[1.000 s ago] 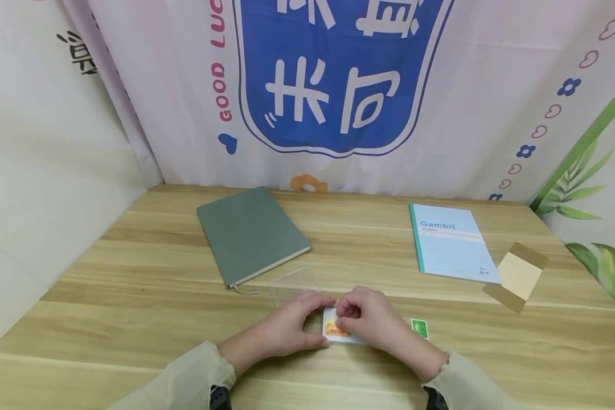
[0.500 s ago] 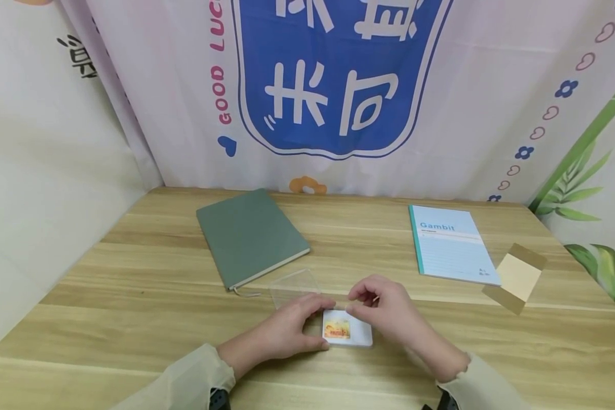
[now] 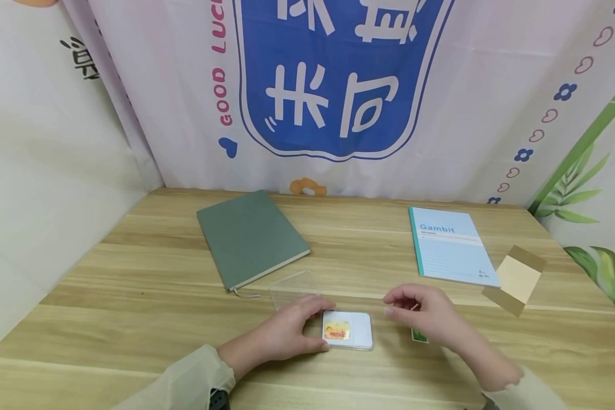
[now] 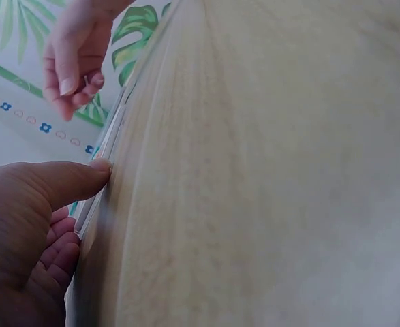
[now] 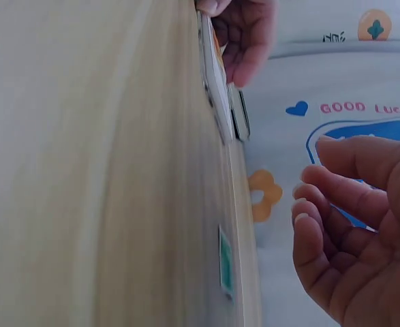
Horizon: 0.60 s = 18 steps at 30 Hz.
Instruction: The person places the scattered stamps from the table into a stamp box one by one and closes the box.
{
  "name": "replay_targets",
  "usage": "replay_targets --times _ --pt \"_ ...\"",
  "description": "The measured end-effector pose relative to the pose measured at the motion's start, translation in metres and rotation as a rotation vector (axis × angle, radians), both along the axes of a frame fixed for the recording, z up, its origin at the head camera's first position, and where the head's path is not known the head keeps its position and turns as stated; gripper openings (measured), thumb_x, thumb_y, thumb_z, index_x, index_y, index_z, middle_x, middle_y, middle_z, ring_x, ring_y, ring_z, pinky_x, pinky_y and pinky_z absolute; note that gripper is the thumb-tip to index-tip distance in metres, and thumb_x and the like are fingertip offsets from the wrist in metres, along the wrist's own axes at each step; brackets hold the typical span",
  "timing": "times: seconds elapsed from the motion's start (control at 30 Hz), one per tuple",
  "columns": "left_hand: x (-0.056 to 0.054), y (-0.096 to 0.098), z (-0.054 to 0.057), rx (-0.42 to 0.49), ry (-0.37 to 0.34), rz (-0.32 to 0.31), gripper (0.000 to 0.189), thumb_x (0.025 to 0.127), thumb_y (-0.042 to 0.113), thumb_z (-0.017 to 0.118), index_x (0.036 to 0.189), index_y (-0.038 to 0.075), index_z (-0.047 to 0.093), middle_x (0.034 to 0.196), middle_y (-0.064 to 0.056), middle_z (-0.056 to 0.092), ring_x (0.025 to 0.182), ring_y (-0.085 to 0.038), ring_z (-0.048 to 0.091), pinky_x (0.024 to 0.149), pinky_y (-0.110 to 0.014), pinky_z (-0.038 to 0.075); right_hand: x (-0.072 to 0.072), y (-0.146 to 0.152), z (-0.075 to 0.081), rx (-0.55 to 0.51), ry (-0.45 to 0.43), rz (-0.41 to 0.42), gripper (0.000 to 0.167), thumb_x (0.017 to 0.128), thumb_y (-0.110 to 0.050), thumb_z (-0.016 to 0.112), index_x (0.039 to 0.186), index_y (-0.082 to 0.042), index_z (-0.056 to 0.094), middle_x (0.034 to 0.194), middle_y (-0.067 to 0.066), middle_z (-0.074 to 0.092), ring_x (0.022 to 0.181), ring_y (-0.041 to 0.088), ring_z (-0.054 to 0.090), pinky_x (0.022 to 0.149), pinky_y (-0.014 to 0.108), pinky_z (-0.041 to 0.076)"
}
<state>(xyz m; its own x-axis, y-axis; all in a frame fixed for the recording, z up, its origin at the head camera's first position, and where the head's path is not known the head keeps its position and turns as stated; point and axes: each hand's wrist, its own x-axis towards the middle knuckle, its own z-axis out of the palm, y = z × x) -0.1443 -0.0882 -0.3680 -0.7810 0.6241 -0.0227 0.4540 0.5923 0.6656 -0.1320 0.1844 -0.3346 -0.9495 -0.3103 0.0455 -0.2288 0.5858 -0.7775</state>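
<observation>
My left hand (image 3: 299, 327) holds a flat white rounded-corner card (image 3: 361, 329) on the table, thumb at its near left corner and fingers at the far one. A small yellow-orange stamp-like sticker (image 3: 336, 330) lies on the card's left part. My right hand (image 3: 425, 316) hovers right of the card with loosely bent fingers; the right wrist view shows nothing between them. Below it, a small green stamp-like piece (image 5: 225, 264) lies on the table, partly hidden by that hand in the head view.
A clear plastic sheet or lid (image 3: 294, 287) lies behind my left hand. Further back are a dark green notebook (image 3: 253, 239) and a light blue notebook (image 3: 453, 247). A beige and brown folded paper (image 3: 515, 279) lies at the right. A printed curtain (image 3: 184, 114) hangs behind the table.
My right hand has lifted off the yellow-orange sticker and moved right, over the green piece. The sticker and the white card are now uncovered. My left hand has stayed in place.
</observation>
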Motion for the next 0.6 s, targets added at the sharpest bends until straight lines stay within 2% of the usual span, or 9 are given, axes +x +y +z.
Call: replay_targets --times 0.3,0.5,0.6 --pt "-0.001 0.0 -0.001 0.009 -0.014 -0.003 0.057 0.079 0.027 0.073 0.13 0.014 0.05 0.133 -0.001 0.048 0.119 -0.016 0.046 0.101 -0.038 0.038 0.005 0.035 -0.01 0.05 -0.088 0.054 0.032 0.085 -0.022 0.066 0.11 -0.002 0.065 0.089 0.003 0.063 0.077 0.006 0.053 0.064 0.022 0.048" --pt "-0.002 -0.001 -0.001 0.02 -0.016 -0.003 0.057 0.08 0.026 0.073 0.13 0.013 0.051 0.134 -0.002 0.048 0.12 -0.016 0.045 0.101 -0.038 0.038 0.008 0.047 -0.019 0.084 -0.081 0.029 0.031 0.084 -0.021 0.067 0.109 -0.004 0.067 0.094 0.002 0.065 0.076 0.004 0.051 0.065 0.021 0.046" --pt "-0.001 -0.001 -0.002 0.032 -0.021 -0.004 0.057 0.079 0.026 0.073 0.129 0.012 0.051 0.134 -0.002 0.048 0.119 -0.016 0.046 0.101 -0.038 0.038 0.009 0.049 -0.024 0.091 -0.078 -0.01 0.028 0.082 -0.022 0.069 0.106 -0.008 0.069 0.094 0.001 0.065 0.075 0.004 0.049 0.064 0.02 0.044"
